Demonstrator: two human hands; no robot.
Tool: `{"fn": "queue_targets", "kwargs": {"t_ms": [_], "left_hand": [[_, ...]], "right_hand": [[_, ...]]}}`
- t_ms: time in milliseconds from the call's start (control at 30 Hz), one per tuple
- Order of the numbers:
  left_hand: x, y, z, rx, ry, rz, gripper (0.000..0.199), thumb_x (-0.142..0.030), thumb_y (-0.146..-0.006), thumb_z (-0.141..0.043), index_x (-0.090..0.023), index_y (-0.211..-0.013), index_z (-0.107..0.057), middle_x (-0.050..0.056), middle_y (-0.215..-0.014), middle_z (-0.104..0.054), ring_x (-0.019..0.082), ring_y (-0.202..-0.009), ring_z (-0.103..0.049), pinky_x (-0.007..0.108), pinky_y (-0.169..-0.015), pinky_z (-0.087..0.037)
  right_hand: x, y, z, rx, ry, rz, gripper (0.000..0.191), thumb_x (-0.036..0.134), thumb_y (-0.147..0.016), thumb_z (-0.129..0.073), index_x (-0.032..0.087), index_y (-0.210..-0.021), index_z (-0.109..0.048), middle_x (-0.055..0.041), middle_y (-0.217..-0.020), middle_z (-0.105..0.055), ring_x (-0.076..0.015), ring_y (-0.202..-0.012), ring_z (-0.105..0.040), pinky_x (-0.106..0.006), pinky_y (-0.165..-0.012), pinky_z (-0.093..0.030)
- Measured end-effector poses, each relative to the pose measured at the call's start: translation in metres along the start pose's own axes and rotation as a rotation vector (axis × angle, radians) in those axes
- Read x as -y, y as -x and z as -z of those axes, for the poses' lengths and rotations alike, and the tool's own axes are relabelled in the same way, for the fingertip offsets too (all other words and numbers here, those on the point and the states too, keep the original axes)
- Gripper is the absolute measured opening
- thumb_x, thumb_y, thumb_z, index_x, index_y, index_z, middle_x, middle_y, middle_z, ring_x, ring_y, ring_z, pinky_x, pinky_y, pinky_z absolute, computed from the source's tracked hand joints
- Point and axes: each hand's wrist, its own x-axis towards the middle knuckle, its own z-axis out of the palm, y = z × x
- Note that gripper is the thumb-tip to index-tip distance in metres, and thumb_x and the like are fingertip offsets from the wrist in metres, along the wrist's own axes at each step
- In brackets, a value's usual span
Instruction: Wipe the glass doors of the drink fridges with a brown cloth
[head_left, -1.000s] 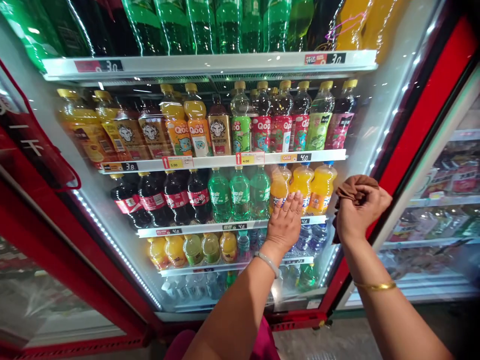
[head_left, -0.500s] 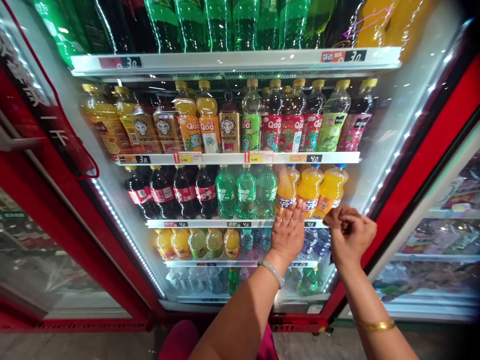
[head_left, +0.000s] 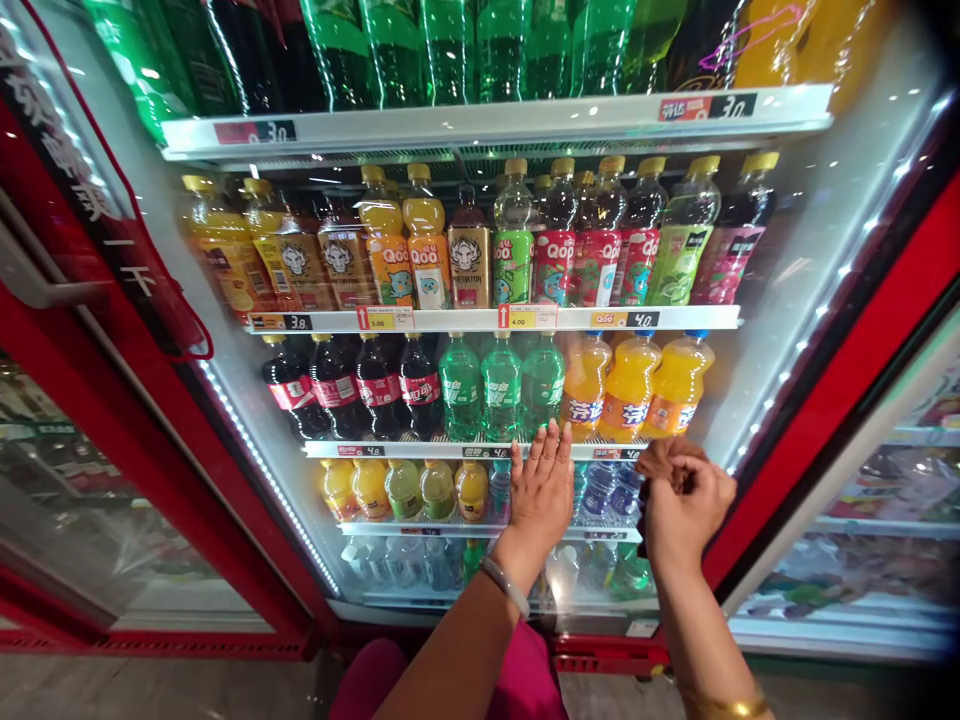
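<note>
You are pressing your left hand (head_left: 541, 490), fingers spread flat, on the white shelf edge (head_left: 480, 450) to steady yourself, while your right hand (head_left: 686, 505), just beside it, is staying clenched around the crumpled brown cloth (head_left: 664, 458).

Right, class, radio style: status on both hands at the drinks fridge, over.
Left hand open, flat at the shelf edge. Right hand shut on brown cloth. Orange bottles just above, nothing blocking.
</note>
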Motion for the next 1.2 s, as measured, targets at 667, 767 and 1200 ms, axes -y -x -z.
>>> {"fn": "queue_targets", "kwargs": {"t_ms": [667, 767, 1200], "left_hand": [[0.082, -0.003, 0.029, -0.158, -0.066, 0.163, 0.064, -0.025, -0.098, -0.058, -0.023, -0.160, -0.039, 0.019, -0.160, -0.045, 0.040, -0.154, -0.034, 0.073, -0.123, -0.016], [0.095, 0.001, 0.028, -0.138, -0.075, 0.133, 0.065, -0.025, -0.098, -0.060, -0.025, -0.159, -0.040, 0.018, -0.159, -0.048, 0.039, -0.154, -0.035, 0.071, -0.125, -0.016], [0.107, 0.006, 0.026, -0.264, 0.005, 0.022, 0.072, -0.014, -0.100, -0.052, -0.021, -0.165, -0.022, 0.014, -0.168, -0.034, 0.025, -0.162, -0.008, 0.053, -0.132, -0.002]], "right_hand": [[0.107, 0.012, -0.073, -0.131, 0.015, 0.001, 0.013, 0.031, -0.088, -0.071, 0.024, -0.097, -0.066, -0.0106, -0.124, -0.059, -0.0309, -0.125, -0.055, -0.054, -0.107, -0.042], [0.114, 0.043, -0.084, 0.076, -0.001, 0.295, 0.015, 0.020, -0.086, -0.074, 0.028, -0.096, -0.065, -0.0062, -0.124, -0.062, -0.0277, -0.120, -0.059, -0.052, -0.103, -0.046], [0.146, 0.026, -0.106, -0.052, -0.015, 0.285, 0.019, 0.019, -0.084, -0.078, 0.026, -0.098, -0.067, -0.0069, -0.127, -0.060, -0.0286, -0.124, -0.057, -0.055, -0.106, -0.046]]}}
